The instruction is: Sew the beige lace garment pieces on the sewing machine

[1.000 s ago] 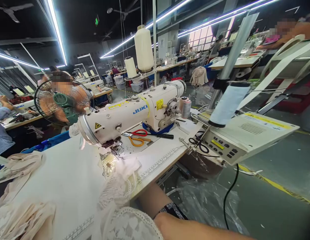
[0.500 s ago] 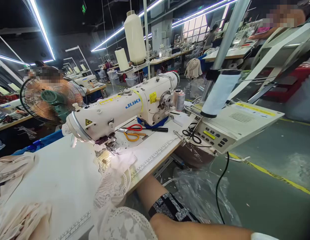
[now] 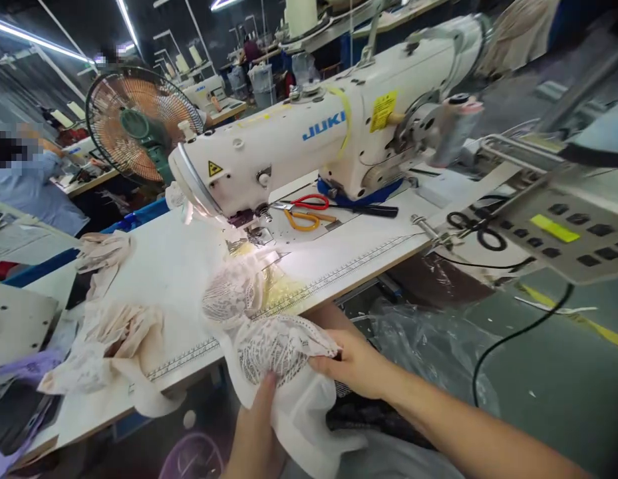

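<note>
A piece of white lace fabric hangs over the near edge of the sewing table, in front of the white JUKI sewing machine. My right hand pinches its right edge with closed fingers. My left hand is under the cloth from below, thumb pressed on it. More lace trails up toward the needle.
Red and orange scissors and a black-handled tool lie on the machine bed. A control panel juts out at right with black scissors. Beige garments pile at left. A fan and a co-worker are behind.
The view has dropped and swung toward the table. Both my hands have come into sight at the near table edge and taken hold of the lace fabric.
</note>
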